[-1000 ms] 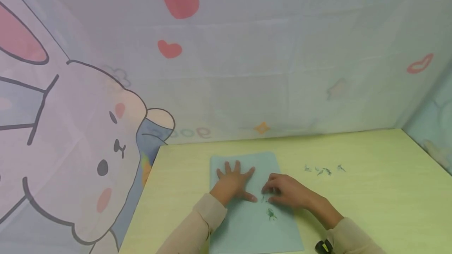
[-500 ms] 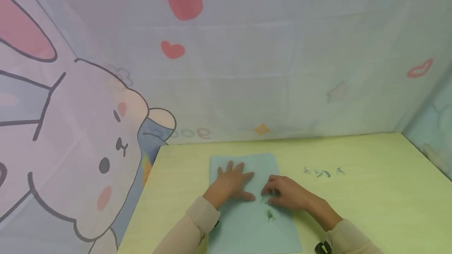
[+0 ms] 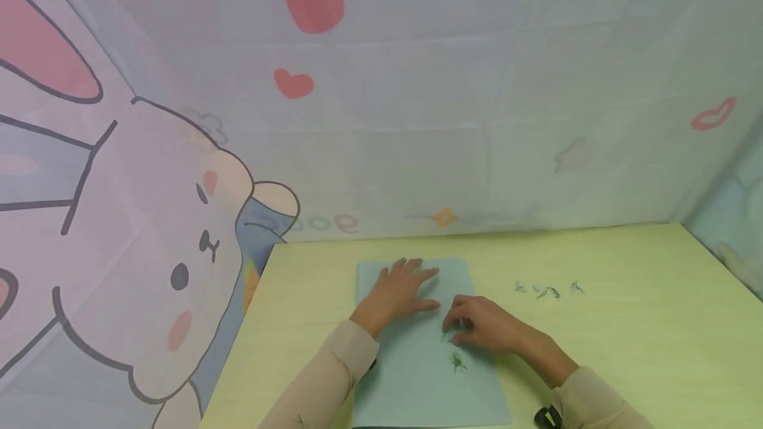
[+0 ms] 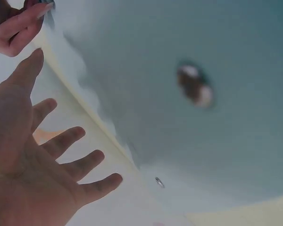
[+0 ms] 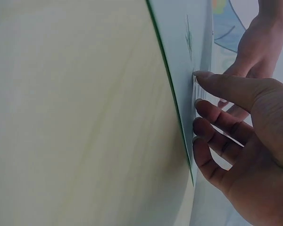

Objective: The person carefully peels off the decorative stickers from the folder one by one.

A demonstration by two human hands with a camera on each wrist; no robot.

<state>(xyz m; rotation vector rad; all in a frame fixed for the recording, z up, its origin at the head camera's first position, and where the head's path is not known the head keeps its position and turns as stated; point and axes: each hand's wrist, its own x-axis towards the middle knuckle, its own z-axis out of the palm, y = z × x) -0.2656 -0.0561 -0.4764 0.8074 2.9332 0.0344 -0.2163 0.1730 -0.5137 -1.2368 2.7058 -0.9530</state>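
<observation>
A light blue, flat folder-like sheet [image 3: 429, 396] lies on the yellow table. My left hand [image 3: 399, 293] is over its upper part, fingers spread and holding nothing; in the left wrist view its palm side shows. At the sheet's right side, my right hand [image 3: 485, 323] has bent fingers around a small green leaf-like piece [image 3: 445, 337], seemingly pinched between thumb and fingertips. The right wrist view has the thumb [image 5: 221, 84] and fingertips against the sheet, slightly apart. Below them, a larger green leafy piece [image 3: 457, 362] lies on the sheet.
Several small dark green leaf-like pieces [image 3: 548, 291] lie in a row on the table [image 3: 644, 336], right of the sheet. A printed cloth [image 3: 417, 118] with hearts and a rabbit hangs behind the table and along its left. A round, metal-looking spot [image 4: 194, 85] shows in the left wrist view.
My left hand has shifted up and to the right over the sheet, its thumb now closer to my right hand. The right hand stays nearly still at the small green piece.
</observation>
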